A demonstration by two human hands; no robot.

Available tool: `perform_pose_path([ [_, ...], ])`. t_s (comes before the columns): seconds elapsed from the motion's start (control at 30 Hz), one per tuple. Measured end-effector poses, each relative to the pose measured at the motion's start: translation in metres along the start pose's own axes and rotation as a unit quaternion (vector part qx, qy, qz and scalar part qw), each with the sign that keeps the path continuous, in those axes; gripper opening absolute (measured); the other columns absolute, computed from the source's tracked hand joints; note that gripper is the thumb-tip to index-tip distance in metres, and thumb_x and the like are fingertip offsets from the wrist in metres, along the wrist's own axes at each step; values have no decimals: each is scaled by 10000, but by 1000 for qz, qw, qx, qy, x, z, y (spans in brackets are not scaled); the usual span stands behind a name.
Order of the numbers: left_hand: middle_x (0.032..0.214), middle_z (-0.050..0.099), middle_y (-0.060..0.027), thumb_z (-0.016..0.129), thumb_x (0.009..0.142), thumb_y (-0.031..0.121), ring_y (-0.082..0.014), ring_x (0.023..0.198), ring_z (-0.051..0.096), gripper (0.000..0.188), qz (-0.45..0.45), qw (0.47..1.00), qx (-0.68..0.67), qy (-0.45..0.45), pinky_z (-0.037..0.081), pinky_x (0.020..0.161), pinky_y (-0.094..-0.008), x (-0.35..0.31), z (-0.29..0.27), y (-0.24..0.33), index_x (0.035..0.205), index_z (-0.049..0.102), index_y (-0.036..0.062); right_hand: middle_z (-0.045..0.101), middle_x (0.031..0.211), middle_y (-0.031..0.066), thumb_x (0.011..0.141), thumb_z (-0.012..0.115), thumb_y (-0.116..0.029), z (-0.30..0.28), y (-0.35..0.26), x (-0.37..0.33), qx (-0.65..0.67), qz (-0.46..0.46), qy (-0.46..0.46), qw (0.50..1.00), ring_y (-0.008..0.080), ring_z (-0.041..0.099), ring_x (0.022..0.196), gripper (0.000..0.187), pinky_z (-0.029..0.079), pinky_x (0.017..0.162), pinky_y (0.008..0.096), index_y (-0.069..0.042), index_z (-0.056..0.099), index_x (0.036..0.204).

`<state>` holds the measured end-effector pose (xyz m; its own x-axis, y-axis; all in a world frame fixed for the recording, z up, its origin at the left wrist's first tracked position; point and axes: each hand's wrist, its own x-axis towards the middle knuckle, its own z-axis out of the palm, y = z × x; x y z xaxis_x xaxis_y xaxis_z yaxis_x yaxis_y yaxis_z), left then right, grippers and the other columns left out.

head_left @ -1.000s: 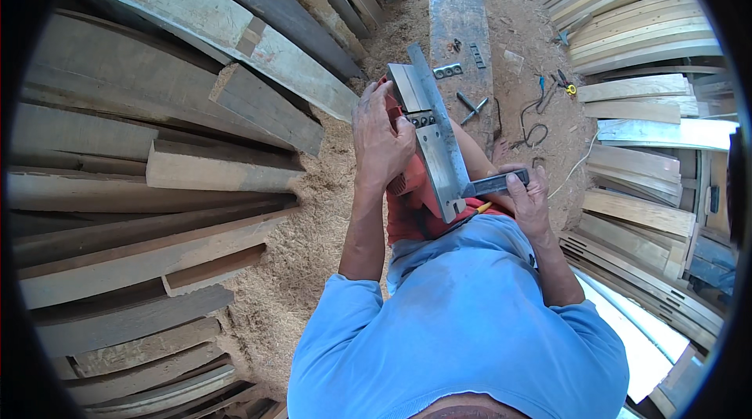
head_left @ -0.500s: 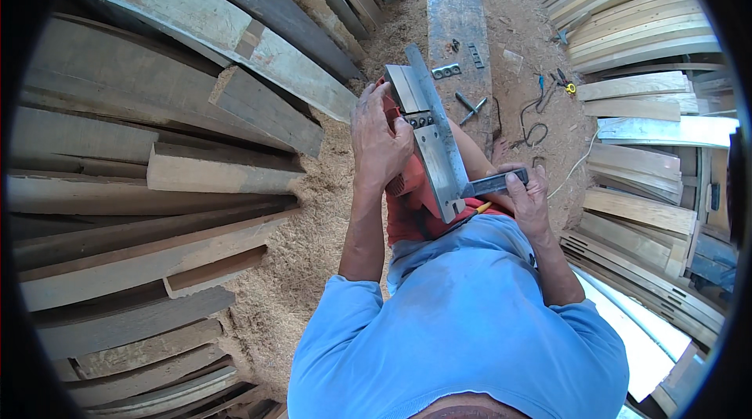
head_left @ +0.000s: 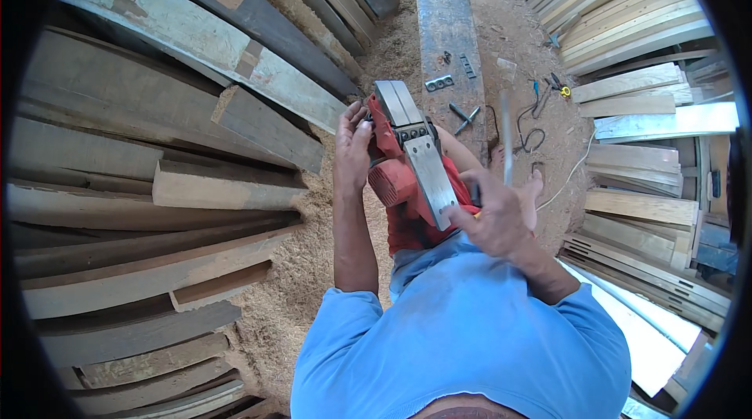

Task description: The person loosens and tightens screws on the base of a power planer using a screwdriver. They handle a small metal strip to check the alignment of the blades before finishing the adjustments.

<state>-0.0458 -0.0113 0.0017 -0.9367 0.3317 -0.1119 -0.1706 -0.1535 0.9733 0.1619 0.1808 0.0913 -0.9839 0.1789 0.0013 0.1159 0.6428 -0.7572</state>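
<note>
Planer (head_left: pixel 392 184) with a red body sits upside down at the person's lap, its bright metal sole (head_left: pixel 429 176) facing up toward my head camera. I see the left hand (head_left: pixel 354 141) at the planer's far end, fingers and thumb curled against the left edge of the red body, grasping it. The right hand (head_left: pixel 501 219), slightly blurred, is over the near end of the sole with its thumb extended toward that edge; I cannot tell whether the thumb touches the metal. This hand grasps a square (head_left: pixel 507 133), whose blurred blade points away from the person, to the right of the planer and apart from it; the fingers hide most of the handle.

Beyond the planer I make out a long worn board (head_left: pixel 445 12) carrying a metal piece with three round holes (head_left: pixel 439 83) and two crossed metal tools (head_left: pixel 465 118). Right of the board, a dark cord (head_left: pixel 535 139) loops on the ground near a yellow-handled tool (head_left: pixel 564 91). Stacked timber (head_left: pixel 227 188) lines the left side, beside sawdust (head_left: pixel 290 294).
</note>
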Motion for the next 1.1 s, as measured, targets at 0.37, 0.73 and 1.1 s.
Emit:
perform_pose_path([
  [0.37, 1401, 652, -137, 507, 1110, 278, -223, 1235, 654, 475, -101, 973, -150, -146, 523, 1066, -376, 49, -26, -66, 1510, 522, 21, 690, 1145, 275, 935, 737, -408, 45, 14, 7, -23, 12, -102, 994, 424, 714, 1037, 666, 567, 877, 520, 25, 461, 1359],
  [0.73, 1207, 707, -71, 512, 1112, 316, -157, 1036, 709, 374, -65, 975, -87, -196, 606, 881, -355, 79, -38, -101, 1347, 615, 44, 668, 962, 230, 928, 749, -365, 64, 22, 7, -9, -36, -85, 996, 406, 702, 845, 607, 555, 733, 500, 7, 466, 1315],
  [1.1, 1258, 722, -76, 502, 1102, 331, -168, 1075, 717, 419, -234, 950, -25, -204, 611, 921, -372, 82, -39, -66, 1390, 622, 52, 658, 922, 201, 916, 752, -354, 62, 12, 13, -34, -70, -102, 992, 385, 713, 830, 584, 559, 663, 491, 30, 450, 1235],
])
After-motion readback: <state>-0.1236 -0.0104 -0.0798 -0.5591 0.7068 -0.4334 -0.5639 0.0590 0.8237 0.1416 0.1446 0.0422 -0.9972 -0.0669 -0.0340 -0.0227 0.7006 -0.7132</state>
